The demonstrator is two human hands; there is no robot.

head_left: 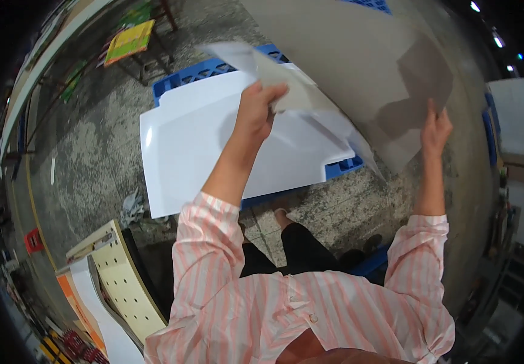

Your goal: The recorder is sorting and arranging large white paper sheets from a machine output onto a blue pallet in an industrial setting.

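Note:
My left hand (256, 112) is closed on the near side of a curled pale sheet (298, 91), thumb on top; its edges are smeared by motion. To the right, my right hand (436, 130) grips the edge of a large grey-brown sheet of board (365, 67), which stands tilted and carries dark shadows. Whether the pale sheet and the board are joined cannot be made out. Beneath my left arm lies a stack of large white sheets (195, 145) with notched corners, on a blue plastic pallet (198, 73).
A small table with a yellow-green top (129, 42) stands at the far left. Near my left side is a cream panel with holes (122, 276), beside white and orange sheets. Crumpled clear plastic (132, 207) and a red stool (33, 241) are on the concrete floor. More white sheets (512, 112) stand at right.

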